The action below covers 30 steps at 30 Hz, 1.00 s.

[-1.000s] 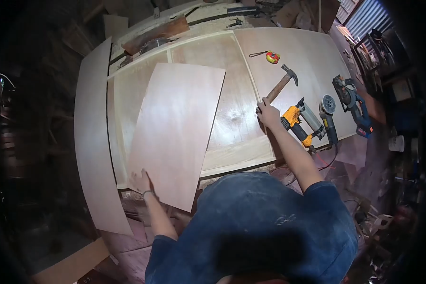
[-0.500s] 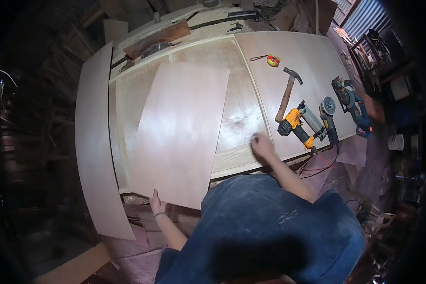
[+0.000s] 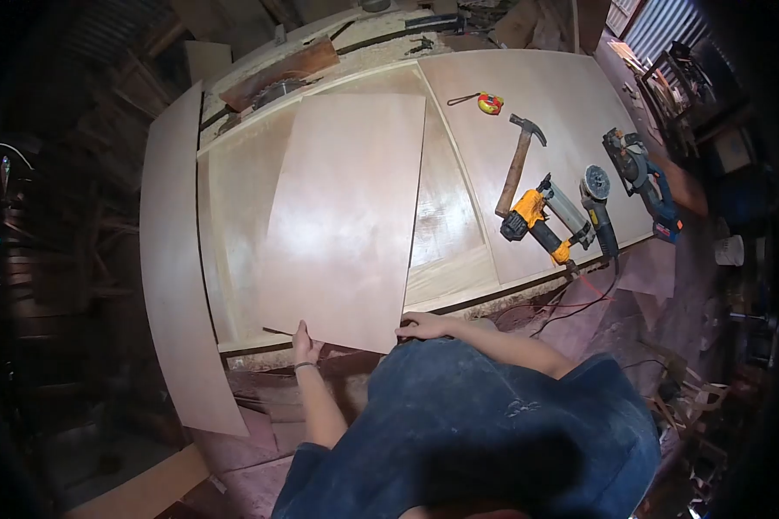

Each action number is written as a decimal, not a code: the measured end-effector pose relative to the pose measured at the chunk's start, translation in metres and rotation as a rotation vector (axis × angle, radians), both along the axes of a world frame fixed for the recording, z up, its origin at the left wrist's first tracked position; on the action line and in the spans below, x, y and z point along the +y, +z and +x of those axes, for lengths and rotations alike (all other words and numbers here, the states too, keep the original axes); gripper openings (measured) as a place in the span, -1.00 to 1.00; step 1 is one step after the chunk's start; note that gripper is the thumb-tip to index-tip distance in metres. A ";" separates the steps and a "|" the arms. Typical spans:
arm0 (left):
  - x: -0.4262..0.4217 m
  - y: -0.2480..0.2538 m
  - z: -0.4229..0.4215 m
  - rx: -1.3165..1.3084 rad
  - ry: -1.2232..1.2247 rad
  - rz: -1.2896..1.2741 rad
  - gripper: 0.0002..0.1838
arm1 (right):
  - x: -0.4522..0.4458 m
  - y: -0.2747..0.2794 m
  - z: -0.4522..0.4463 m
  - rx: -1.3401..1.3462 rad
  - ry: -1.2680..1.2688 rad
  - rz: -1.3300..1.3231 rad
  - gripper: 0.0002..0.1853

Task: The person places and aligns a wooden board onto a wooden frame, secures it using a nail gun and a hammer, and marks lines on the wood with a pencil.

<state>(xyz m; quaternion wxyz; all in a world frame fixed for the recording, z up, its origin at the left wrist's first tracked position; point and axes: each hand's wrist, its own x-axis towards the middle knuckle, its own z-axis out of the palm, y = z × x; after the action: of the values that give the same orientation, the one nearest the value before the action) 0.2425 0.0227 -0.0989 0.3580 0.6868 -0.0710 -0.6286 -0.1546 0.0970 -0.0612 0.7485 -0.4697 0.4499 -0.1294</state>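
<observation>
Pale wood formed a long outer panel, well out to the left of both hands. The left hand grasped the near edge of a loose plywood sheet, its thumb on top. That sheet stretched forward from between the hands, lying at a slant across a shallow wooden frame. It looked thin and broad, likely light for its size but apt to flex or whip if lifted at one end; its smooth face would probably slide easily, and its corners could chip. Opposite edges, well spread, seemed the steadiest hold. The right hand was at the sheet's near right corner, fingers curled; whether they closed on the wood, I could not tell. Forward and right of that hand, on another pale panel, lay a tape measure, then a hammer, a yellow-and-black nail gun, an angle grinder and, farthest right, a circular saw.
</observation>
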 end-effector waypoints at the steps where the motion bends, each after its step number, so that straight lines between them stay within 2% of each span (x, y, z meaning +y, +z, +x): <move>1: 0.001 -0.001 -0.005 0.012 0.002 -0.001 -0.52 | -0.002 0.004 0.004 -0.063 -0.033 0.008 -0.37; 2: 0.001 -0.002 -0.008 -0.005 0.028 -0.018 -0.51 | -0.003 0.009 0.007 -0.124 -0.068 0.015 -0.48; 5: 0.005 0.005 -0.021 -0.016 0.054 -0.062 -0.49 | -0.004 0.012 0.002 -0.055 -0.115 -0.045 -0.64; 9: 0.028 0.032 -0.067 0.026 -0.115 -0.025 -0.47 | 0.003 0.030 -0.005 -0.182 -0.580 0.056 -0.62; 10: 0.035 0.043 -0.083 0.020 -0.177 0.005 -0.47 | 0.000 0.037 -0.017 -0.035 -0.628 0.031 -0.58; 11: 0.042 0.057 -0.100 -0.004 -0.270 0.038 -0.48 | 0.005 0.011 -0.024 0.078 -0.743 -0.216 -0.57; 12: 0.047 0.070 -0.119 -0.025 -0.365 0.069 -0.50 | 0.009 -0.012 -0.039 0.122 -0.842 -0.218 -0.60; 13: 0.050 0.076 -0.130 -0.045 -0.462 0.101 -0.51 | 0.011 -0.012 -0.060 0.268 -0.863 -0.109 -0.63; 14: 0.052 0.074 -0.136 -0.066 -0.544 0.092 -0.54 | 0.014 -0.017 -0.077 0.317 -1.007 -0.115 -0.64; 16: 0.052 0.069 -0.146 -0.107 -0.702 0.068 -0.58 | 0.021 -0.045 -0.117 0.500 -1.071 -0.295 -0.56; 17: 0.048 0.041 -0.134 -0.086 -0.688 -0.030 -0.61 | 0.023 -0.055 -0.132 0.608 -1.110 -0.396 -0.53; 18: 0.041 0.042 -0.134 -0.324 -0.697 -0.189 -0.63 | 0.025 -0.063 -0.143 0.716 -1.145 -0.496 -0.50; 19: 0.032 0.049 -0.138 -0.563 -0.694 -0.342 -0.64 | 0.028 -0.061 -0.151 0.698 -1.130 -0.442 -0.49; 21: 0.015 0.078 -0.151 -0.956 -0.577 -0.522 -0.52 | 0.027 -0.052 -0.164 0.655 -1.092 -0.347 -0.47; 24: -0.003 0.056 -0.132 -1.305 -0.887 -0.691 -0.24 | 0.025 -0.047 -0.167 0.666 -1.062 -0.249 -0.53; 25: -0.005 0.055 -0.127 -1.120 -1.031 -0.501 0.00 | 0.025 -0.050 -0.167 0.682 -1.077 -0.290 -0.54; 28: 0.003 0.043 -0.130 -0.924 -1.071 -0.448 0.05 | 0.023 -0.056 -0.164 0.727 -1.114 -0.362 -0.55; 30: 0.011 0.029 -0.132 -0.980 -1.047 -0.424 0.09 | 0.023 -0.057 -0.159 0.753 -1.122 -0.343 -0.55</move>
<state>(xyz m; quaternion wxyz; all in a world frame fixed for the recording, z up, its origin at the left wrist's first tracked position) 0.1109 0.0334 -0.0697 0.0639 0.6810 -0.6596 -0.3115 -0.3132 0.1204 -0.1177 0.2766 -0.2910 0.8268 -0.3941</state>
